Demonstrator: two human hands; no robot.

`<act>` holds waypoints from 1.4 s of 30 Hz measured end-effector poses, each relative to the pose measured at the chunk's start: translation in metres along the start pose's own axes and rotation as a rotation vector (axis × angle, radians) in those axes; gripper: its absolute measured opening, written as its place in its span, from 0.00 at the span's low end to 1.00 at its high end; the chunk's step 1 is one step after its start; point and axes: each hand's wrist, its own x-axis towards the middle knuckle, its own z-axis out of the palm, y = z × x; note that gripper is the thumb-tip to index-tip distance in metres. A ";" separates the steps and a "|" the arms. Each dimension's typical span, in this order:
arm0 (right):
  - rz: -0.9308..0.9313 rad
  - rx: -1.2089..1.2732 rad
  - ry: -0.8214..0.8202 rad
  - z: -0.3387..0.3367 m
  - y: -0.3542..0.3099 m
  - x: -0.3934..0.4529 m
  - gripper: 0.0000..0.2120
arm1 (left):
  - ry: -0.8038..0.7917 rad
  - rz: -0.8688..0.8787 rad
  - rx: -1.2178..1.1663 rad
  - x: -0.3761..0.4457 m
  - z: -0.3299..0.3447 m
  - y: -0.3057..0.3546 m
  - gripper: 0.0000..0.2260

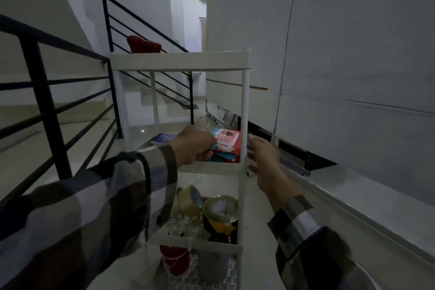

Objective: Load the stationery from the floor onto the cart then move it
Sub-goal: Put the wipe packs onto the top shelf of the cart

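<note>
A white tiered cart [244,101] stands in front of me. My left hand [195,146] reaches into its second shelf and grips a stack of red and blue packets [227,142]. My right hand [264,162] hovers open just right of the cart's front right post, fingers spread, holding nothing. A small dark blue booklet [163,138] lies at the back left of that shelf. Tape rolls [220,209] sit on the shelf below. A red bundle [175,261] and a grey cylinder [213,268] stand on the lowest shelf. A red object [143,45] rests on the top shelf.
A black stair railing [49,101] runs along the left, close to the cart. A large white cabinet or panel wall [341,66] closes off the right, with a raised ledge [353,195] beneath. Pale floor tiles stretch ahead toward stairs.
</note>
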 end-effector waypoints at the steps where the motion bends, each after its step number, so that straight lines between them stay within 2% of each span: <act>1: -0.047 -0.045 -0.018 0.000 0.000 0.000 0.11 | 0.057 0.075 0.140 0.003 0.000 -0.004 0.17; 3: -0.100 -0.108 -0.069 -0.002 -0.001 0.000 0.12 | 0.100 0.198 0.338 0.006 -0.001 -0.011 0.21; 5: -0.108 -0.131 -0.111 -0.005 0.001 0.000 0.14 | 0.064 0.246 0.349 0.009 -0.004 -0.017 0.25; 8: -0.109 -0.158 -0.155 -0.006 0.005 0.004 0.15 | -0.131 0.422 0.356 0.013 -0.010 -0.025 0.34; 10: -0.113 -0.179 -0.163 -0.005 0.008 0.007 0.16 | -0.271 0.516 0.531 0.015 -0.014 -0.028 0.39; 13: -0.084 -0.128 -0.147 -0.002 0.007 0.009 0.21 | -0.223 0.573 0.761 0.019 -0.016 -0.027 0.44; 16: -0.073 -0.072 -0.133 0.001 0.010 0.013 0.23 | -0.192 0.595 0.774 0.021 -0.014 -0.026 0.43; 22: -0.074 -0.057 -0.072 0.008 0.012 0.015 0.19 | -0.257 0.562 0.728 0.025 -0.023 -0.021 0.35; 27: -0.081 -0.025 -0.014 0.011 0.009 0.014 0.17 | -0.135 0.634 0.740 0.027 -0.012 -0.017 0.35; 33: -0.084 -0.031 0.004 0.013 0.008 0.011 0.17 | -0.062 0.717 0.637 0.019 -0.002 -0.027 0.32; 39: -0.147 -0.085 0.031 0.007 0.005 0.008 0.18 | -0.117 0.613 0.417 0.011 -0.006 -0.027 0.30; 42: -0.157 -0.082 0.042 0.007 0.002 0.004 0.19 | -0.112 0.571 0.446 0.006 -0.003 -0.029 0.30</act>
